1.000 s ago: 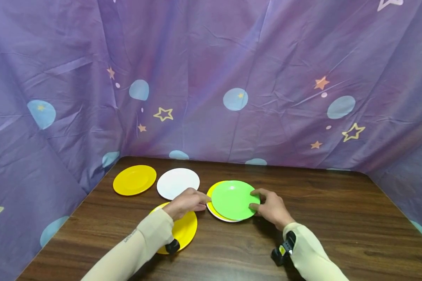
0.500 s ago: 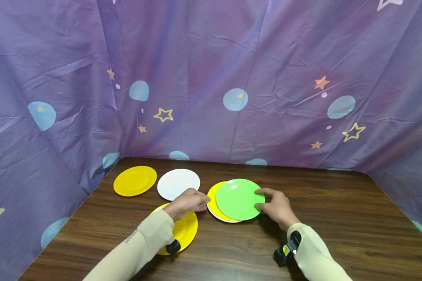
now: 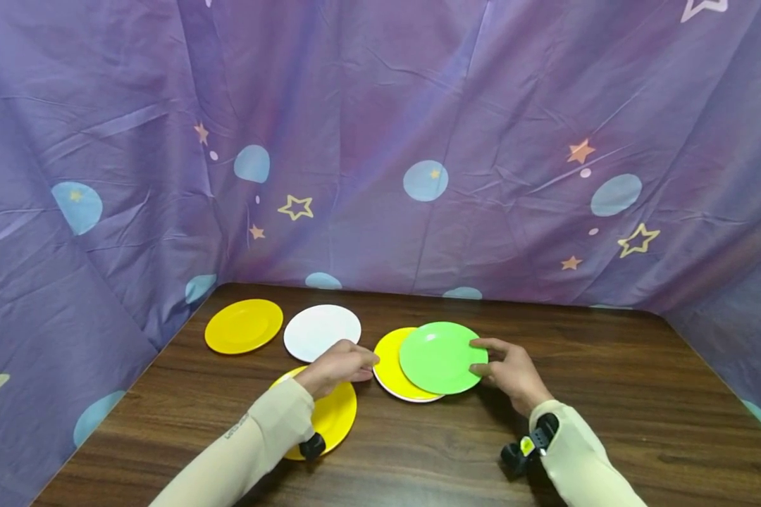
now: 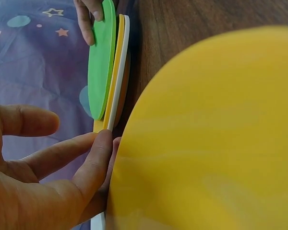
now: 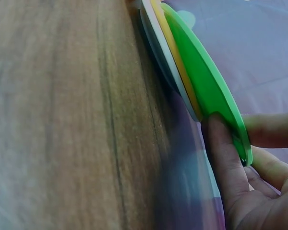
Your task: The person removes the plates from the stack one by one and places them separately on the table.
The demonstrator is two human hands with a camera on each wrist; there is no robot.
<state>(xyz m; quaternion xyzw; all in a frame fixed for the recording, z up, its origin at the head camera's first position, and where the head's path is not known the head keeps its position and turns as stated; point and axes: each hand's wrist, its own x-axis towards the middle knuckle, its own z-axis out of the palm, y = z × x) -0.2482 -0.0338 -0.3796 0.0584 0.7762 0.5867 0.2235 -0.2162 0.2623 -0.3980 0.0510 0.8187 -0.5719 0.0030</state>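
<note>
A green plate [image 3: 442, 358] is held at its right rim by my right hand [image 3: 514, 370]; in the right wrist view, the thumb [image 5: 223, 153] lies under it and fingers above. It tilts over a yellow plate [image 3: 390, 362] stacked on a white plate [image 4: 122, 72], covering much of the yellow one. My left hand [image 3: 339, 370] is at the left rim of this stack, its thumb and fingertips together right on the edge in the left wrist view. Beneath the left wrist lies another yellow plate [image 3: 336, 419], partly hidden by the arm.
Farther back on the left, a yellow plate [image 3: 244, 326] and a white plate [image 3: 322, 332] lie side by side on the dark wooden table [image 3: 609, 394]. A purple curtain [image 3: 355, 141] with stars and planets hangs around the back and sides.
The green plate has slid to the right in my right hand, showing more of the yellow plate below it. My left hand has stayed at the stack's rim.
</note>
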